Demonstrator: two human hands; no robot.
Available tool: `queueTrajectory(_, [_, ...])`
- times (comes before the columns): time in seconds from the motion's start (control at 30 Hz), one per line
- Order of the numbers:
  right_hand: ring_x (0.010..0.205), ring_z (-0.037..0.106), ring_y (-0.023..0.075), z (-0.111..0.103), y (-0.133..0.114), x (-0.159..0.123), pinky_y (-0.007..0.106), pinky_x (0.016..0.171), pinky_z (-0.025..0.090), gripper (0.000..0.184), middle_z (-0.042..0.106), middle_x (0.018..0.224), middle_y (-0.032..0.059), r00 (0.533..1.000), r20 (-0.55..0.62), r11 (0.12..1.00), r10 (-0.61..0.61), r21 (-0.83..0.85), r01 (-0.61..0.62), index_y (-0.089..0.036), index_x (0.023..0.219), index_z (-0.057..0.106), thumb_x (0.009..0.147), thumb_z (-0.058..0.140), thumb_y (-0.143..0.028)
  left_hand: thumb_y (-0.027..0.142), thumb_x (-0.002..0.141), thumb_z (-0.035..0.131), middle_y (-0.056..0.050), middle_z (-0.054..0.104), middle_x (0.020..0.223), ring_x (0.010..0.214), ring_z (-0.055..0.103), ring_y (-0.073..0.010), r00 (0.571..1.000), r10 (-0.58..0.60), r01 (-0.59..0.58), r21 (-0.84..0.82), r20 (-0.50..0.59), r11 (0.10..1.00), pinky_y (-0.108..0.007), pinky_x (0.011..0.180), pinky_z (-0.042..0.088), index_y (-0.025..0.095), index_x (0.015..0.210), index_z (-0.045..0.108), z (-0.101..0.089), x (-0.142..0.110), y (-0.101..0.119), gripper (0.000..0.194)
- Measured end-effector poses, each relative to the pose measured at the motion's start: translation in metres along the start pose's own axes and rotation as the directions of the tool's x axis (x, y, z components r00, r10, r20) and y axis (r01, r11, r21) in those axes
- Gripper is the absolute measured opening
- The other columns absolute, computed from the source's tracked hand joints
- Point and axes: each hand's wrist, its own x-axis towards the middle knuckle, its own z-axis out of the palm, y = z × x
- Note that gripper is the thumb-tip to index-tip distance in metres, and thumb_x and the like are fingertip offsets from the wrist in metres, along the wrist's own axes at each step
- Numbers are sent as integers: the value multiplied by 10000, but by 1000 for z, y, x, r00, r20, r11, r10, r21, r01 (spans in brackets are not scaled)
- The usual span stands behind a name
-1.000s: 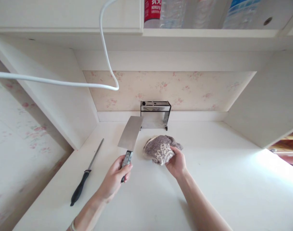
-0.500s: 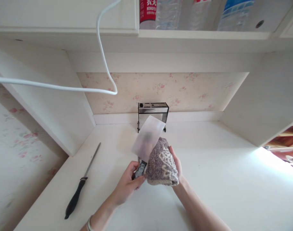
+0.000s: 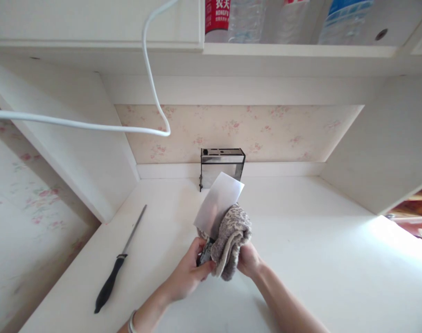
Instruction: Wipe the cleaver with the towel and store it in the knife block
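Note:
My left hand point(image 3: 190, 273) is closed around the handle of a cleaver point(image 3: 217, 201), whose broad steel blade points up and away over the counter. My right hand point(image 3: 248, 260) grips a grey patterned cloth point(image 3: 231, 233), folded over the lower right side of the blade next to the handle. The two hands are close together above the white counter point(image 3: 301, 259). The cleaver's handle is mostly hidden by fingers and cloth.
A metal knife block point(image 3: 222, 167) stands at the back wall just behind the blade. A honing steel with a black handle point(image 3: 119, 263) lies on the counter at the left. A white cable point(image 3: 151, 83) hangs from above. Bottles point(image 3: 245, 18) stand on the upper shelf.
The right hand lifted the cloth off the counter and brought it against the cleaver, then wrapped it round the blade's base. The left hand swung the cleaver rightward toward the cloth.

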Motion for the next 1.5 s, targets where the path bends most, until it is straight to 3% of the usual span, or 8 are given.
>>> queueTrajectory(0.3, [765, 673, 244, 25, 6, -2, 357, 730, 542, 373, 712, 815, 61, 985, -157, 995, -67, 58, 77, -144, 907, 628, 583, 795, -227, 332, 778, 665, 3, 542, 762, 640, 448, -127, 998, -34, 38, 88, -49, 995, -262, 611, 380, 200, 1264, 398, 15, -4, 1, 570])
queueTrajectory(0.43, [756, 684, 236, 26, 1, 2, 349, 724, 548, 370, 721, 913, 81, 968, -243, 996, -69, 45, 82, -134, 992, 625, 654, 759, -204, 320, 798, 628, -14, 556, 792, 655, 454, -138, 998, -27, 34, 124, -60, 992, -261, 610, 390, 207, 1250, 424, 18, -3, 0, 509])
queueTrajectory(0.63, [715, 698, 237, 9, -19, 10, 338, 680, 565, 269, 733, 828, 78, 946, -323, 982, -33, 168, 91, -121, 931, 653, 716, 729, -264, 329, 842, 558, 4, 493, 829, 592, 435, -104, 989, -151, 143, 279, 8, 950, -240, 533, 381, 199, 1030, 477, 13, -3, 3, 242])
queueTrajectory(0.93, [679, 697, 227, -40, -65, 16, 378, 743, 581, 152, 735, 741, 29, 887, -444, 930, -126, 258, 262, -186, 858, 686, 757, 673, -300, 301, 834, 579, -1, 508, 841, 659, 439, -109, 983, -172, 143, 344, 56, 928, -224, 549, 333, 194, 981, 510, 10, -7, 12, 195])
queueTrajectory(1.13, [873, 685, 194, -64, -86, 11, 367, 854, 541, 247, 734, 928, -9, 800, -513, 832, -311, 260, 490, -237, 1007, 675, 826, 588, -381, 344, 836, 597, -6, 503, 794, 625, 435, -98, 984, -171, 158, 190, 51, 969, -223, 542, 344, 171, 951, 538, 2, -12, 18, 216])
queueTrajectory(1.23, [954, 662, 189, -64, -92, 4, 374, 890, 517, 273, 725, 975, -13, 791, -491, 794, -365, 279, 540, -255, 1049, 662, 839, 570, -404, 350, 859, 579, -40, 549, 812, 630, 446, -91, 993, -106, 106, 9, 56, 994, -228, 552, 325, 153, 959, 568, -6, -14, 20, 221])
queueTrajectory(1.37, [940, 662, 203, -53, -87, 0, 382, 887, 512, 269, 725, 970, 1, 851, -401, 833, -340, 291, 470, -250, 987, 675, 817, 583, -437, 378, 833, 604, -25, 511, 774, 546, 434, -72, 991, -31, 81, -408, 129, 909, -230, 491, 306, 157, 1000, 597, -15, -17, 20, 277])
queueTrajectory(1.5, [890, 669, 269, -34, -62, 0, 429, 844, 520, 276, 733, 880, 46, 962, -222, 942, -161, 258, 217, -217, 849, 691, 711, 670, -455, 368, 833, 579, 49, 370, 585, 435, 330, -39, 985, -19, 134, -689, 172, 713, -185, 414, 274, 119, 977, 621, -24, -18, 16, 291])
